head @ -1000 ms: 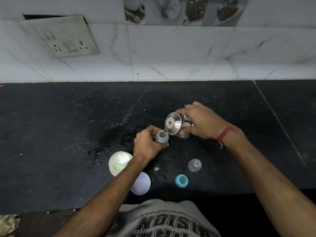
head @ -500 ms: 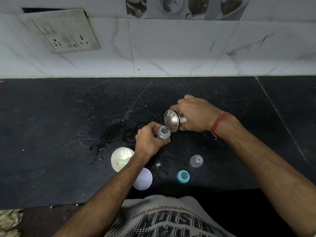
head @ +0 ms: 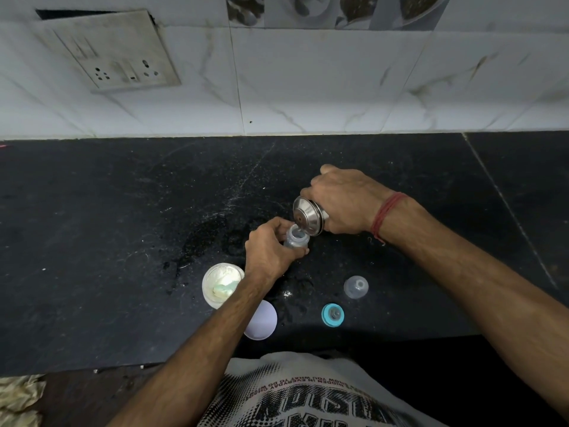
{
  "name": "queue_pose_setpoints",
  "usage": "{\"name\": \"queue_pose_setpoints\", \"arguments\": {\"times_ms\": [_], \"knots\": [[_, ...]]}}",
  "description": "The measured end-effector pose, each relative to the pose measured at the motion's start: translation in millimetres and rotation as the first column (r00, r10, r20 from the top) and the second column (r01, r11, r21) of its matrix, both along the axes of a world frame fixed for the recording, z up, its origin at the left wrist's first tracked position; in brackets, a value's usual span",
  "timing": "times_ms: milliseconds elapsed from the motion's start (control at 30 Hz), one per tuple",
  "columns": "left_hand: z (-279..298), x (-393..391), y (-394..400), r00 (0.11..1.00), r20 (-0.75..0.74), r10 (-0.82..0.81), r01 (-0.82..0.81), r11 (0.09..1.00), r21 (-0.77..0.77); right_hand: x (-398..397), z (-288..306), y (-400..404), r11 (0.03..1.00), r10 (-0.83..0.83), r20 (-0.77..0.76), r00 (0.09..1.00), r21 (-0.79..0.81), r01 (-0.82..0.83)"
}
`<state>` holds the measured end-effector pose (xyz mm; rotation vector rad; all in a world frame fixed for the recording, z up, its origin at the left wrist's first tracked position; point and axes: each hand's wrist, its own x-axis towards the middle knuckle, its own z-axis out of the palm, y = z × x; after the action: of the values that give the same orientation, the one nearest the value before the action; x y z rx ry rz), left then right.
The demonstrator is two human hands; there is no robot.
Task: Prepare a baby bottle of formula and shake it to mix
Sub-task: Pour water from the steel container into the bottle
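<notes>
Shirt fabric (head: 308, 392) with a dark printed pattern fills the bottom edge, and both bare forearms reach out from it over the black counter (head: 92, 229). Nearest on the counter lies a flat white lid (head: 261, 320), partly under the left forearm, and to its right a teal ring with a nipple (head: 332, 314). Slightly farther back on the right stands a clear dome cap (head: 356, 286). Left of the forearm sits an open tub of pale powder (head: 222, 285) with a light green scoop resting in it. Beyond these, the left hand (head: 271, 251) wraps around a small clear baby bottle (head: 296, 240), holding it upright on the counter with its mouth open. The right hand (head: 341, 201), a red thread at its wrist, grips a steel cup (head: 308, 215) tipped steeply on its side, its rim touching the bottle's mouth. Whether liquid is flowing cannot be told. White marbled wall tiles (head: 308, 87) rise behind the counter, with a grimy socket plate (head: 120, 53) at upper left.
</notes>
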<state>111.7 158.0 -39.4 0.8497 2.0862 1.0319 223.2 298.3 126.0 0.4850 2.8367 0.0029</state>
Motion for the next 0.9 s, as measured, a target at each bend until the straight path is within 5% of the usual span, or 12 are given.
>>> {"name": "queue_pose_setpoints", "arguments": {"times_ms": [900], "knots": [[-4.4, 0.2, -2.2, 1.000, -0.025, -0.012, 0.012, 1.000, -0.006, -14.7, -1.3, -6.1, 0.999, 0.015, 0.041, 0.999, 0.036, -0.017]]}}
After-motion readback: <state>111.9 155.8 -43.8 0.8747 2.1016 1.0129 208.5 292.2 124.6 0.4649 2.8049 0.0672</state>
